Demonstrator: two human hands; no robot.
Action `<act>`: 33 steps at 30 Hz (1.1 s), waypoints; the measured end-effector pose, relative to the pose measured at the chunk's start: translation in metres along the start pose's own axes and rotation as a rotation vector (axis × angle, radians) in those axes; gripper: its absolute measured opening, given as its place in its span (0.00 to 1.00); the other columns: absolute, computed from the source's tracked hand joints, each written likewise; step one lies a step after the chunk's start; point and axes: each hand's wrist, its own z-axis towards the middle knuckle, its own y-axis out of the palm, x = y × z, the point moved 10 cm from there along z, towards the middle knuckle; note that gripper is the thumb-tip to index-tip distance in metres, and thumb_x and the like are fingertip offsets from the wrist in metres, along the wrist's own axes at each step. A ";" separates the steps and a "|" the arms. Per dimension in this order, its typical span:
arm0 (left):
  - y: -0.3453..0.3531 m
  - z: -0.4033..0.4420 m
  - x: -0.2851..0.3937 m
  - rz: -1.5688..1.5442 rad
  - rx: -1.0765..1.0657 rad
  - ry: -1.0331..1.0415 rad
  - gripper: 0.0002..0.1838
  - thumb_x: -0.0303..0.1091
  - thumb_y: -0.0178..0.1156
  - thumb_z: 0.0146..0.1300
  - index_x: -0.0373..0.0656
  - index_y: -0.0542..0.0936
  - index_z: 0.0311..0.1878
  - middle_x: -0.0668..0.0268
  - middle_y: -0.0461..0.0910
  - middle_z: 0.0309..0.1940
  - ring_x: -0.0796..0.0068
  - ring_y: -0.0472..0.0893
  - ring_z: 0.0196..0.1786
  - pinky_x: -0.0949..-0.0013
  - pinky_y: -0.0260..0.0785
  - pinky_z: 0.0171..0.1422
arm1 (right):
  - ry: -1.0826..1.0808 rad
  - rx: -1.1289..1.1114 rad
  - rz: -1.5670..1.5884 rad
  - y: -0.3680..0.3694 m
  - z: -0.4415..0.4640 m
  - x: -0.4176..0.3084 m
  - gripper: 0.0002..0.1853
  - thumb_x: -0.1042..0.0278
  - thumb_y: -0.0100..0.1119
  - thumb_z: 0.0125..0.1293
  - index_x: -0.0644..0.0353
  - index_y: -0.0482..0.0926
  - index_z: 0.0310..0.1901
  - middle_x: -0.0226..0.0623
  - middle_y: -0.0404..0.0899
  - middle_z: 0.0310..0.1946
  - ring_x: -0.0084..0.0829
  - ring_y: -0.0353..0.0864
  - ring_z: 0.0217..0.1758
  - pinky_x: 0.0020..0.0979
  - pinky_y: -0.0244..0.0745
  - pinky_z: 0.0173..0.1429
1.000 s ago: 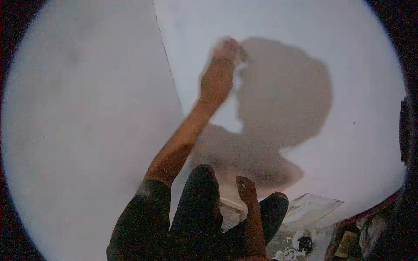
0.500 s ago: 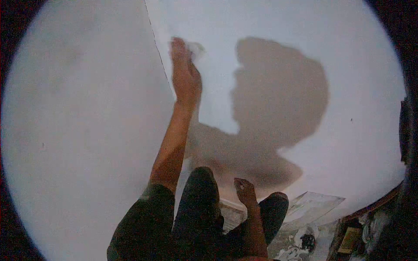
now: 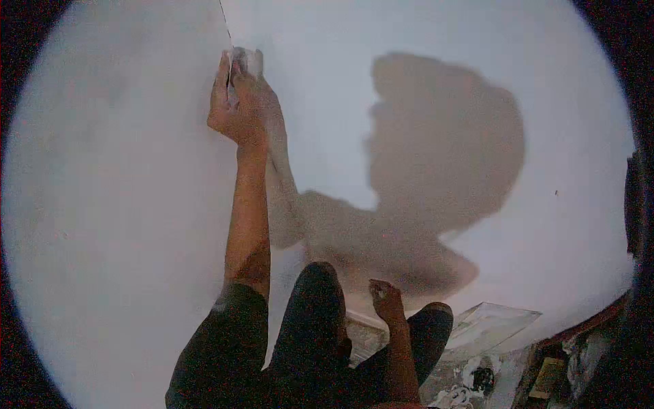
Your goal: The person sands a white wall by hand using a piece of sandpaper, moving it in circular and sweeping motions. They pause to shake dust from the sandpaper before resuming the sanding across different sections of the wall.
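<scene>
High up at the corner line between two pale walls (image 3: 136,191), my left hand (image 3: 248,112) is raised with its fingers bent around a pale flat piece (image 3: 253,63). The piece is small and blurred, so its kind is unclear. The fingers are at or very near the corner seam (image 3: 225,20). Lower down, my right hand (image 3: 387,301) is closed, held between my knees (image 3: 320,293). A light spot shows at its fingers, but whatever they may hold is hidden.
A large shadow (image 3: 443,136) of a head falls on the right wall. At lower right, a clear flat sheet or tray (image 3: 497,324) lies near the wall base. White-smeared clutter (image 3: 470,382) and a yellowish block (image 3: 547,378) are on the floor.
My left hand has moved left from the right wall to the corner seam and turned, so its bent fingers and the pale piece show. The right hand has barely moved.
</scene>
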 end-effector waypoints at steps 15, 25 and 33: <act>0.055 -0.054 0.029 0.309 -0.339 0.280 0.21 0.25 0.47 0.73 0.38 0.70 0.68 0.53 0.67 0.71 0.52 0.61 0.75 0.56 0.53 0.78 | -0.067 0.031 0.040 0.005 0.001 -0.002 0.10 0.70 0.59 0.68 0.65 0.83 0.46 0.46 0.85 0.47 0.44 0.84 0.51 0.39 0.77 0.57; 0.072 -0.168 0.022 0.390 -0.793 0.487 0.25 0.30 0.39 0.74 0.34 0.62 0.72 0.48 0.58 0.74 0.39 0.51 0.78 0.40 0.37 0.80 | 0.006 0.007 0.042 0.019 0.008 -0.001 0.12 0.70 0.60 0.67 0.66 0.83 0.49 0.49 0.85 0.46 0.44 0.85 0.50 0.39 0.77 0.56; 0.099 -0.068 0.045 0.360 -0.430 0.365 0.25 0.33 0.41 0.76 0.38 0.61 0.74 0.50 0.53 0.77 0.45 0.45 0.80 0.49 0.36 0.82 | -0.212 0.058 -0.107 0.028 0.006 0.002 0.14 0.67 0.61 0.68 0.63 0.82 0.51 0.49 0.84 0.46 0.43 0.84 0.51 0.41 0.78 0.56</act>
